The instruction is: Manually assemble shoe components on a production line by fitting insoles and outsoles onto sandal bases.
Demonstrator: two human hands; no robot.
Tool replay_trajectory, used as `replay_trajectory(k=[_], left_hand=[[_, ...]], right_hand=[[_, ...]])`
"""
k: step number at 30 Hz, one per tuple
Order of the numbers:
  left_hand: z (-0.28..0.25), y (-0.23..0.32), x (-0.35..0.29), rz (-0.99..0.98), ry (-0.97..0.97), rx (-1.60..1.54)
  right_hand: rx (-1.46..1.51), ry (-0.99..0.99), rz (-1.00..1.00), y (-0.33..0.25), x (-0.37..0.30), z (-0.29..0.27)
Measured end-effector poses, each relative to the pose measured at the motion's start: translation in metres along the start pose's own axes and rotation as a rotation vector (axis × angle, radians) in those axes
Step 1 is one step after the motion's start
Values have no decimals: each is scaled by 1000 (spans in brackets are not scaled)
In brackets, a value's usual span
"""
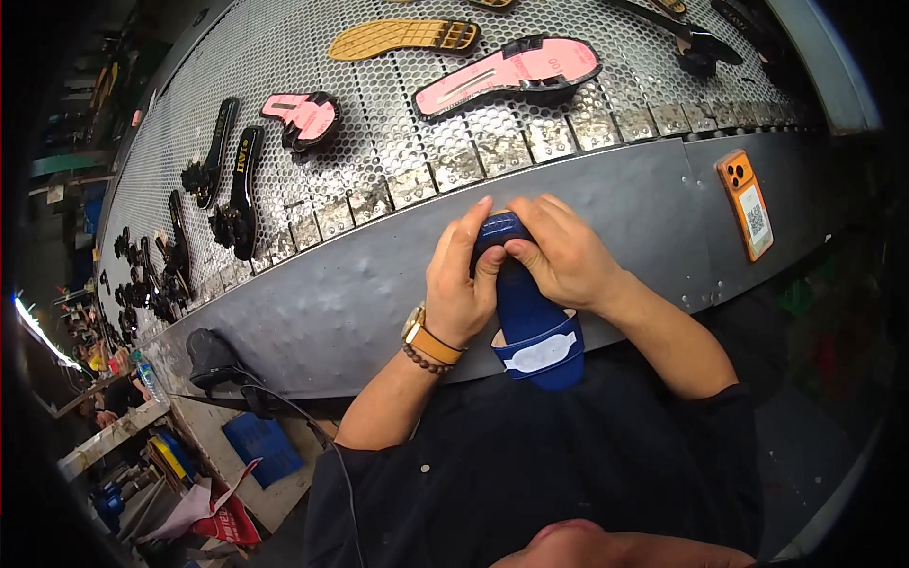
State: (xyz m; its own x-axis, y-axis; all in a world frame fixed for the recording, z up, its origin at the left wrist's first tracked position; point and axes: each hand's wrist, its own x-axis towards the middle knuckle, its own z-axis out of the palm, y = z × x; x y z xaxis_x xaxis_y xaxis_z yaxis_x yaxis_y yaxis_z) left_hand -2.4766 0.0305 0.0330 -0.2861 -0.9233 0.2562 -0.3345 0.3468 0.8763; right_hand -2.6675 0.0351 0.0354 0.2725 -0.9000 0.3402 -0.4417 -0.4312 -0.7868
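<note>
A dark blue slide sandal [523, 301] is held between my hands over the near edge of the grey metal ledge. Its toe end points toward me, with a blue strap carrying a white oval patch [542, 354]. My left hand [458, 284] is closed on the left side of the sandal's far end, thumb on top. On the opposite side my right hand [564, 248] grips the same end, its thumb close to the left one. The underside of the sandal is hidden.
Beyond the ledge [379, 284], a perforated metal slat conveyor [369, 142] carries pink-bottomed shoe pieces [511, 78], a tan sole [402, 40] and several black sandals [244, 189]. An orange phone [734, 172] lies at right. A black corded device [213, 358] sits at the ledge's left end.
</note>
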Motion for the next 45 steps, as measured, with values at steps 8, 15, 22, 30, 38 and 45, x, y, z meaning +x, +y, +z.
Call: replay_trajectory(k=[8,15,22,30,38,45], left_hand=[[5,37,29,92,-18,8],[-62,135,41,616,-438,-426],[-39,134,44,575,-184,-443],[-53,63,54,-161,221,-134],[-82,-16,76,-561,317,-396],[-101,-73,94,-580,329,-529]], right_hand=[[62,189,270,-9,-6,-34],[-1303,154,386,-31,-35,-188],[-378,254,-368,-139,-38,-179],[-915,111,642,-32,-82,-183],[-672,299,925,-22,-128,-225],[-1201,182,1070,49,-123,-356]])
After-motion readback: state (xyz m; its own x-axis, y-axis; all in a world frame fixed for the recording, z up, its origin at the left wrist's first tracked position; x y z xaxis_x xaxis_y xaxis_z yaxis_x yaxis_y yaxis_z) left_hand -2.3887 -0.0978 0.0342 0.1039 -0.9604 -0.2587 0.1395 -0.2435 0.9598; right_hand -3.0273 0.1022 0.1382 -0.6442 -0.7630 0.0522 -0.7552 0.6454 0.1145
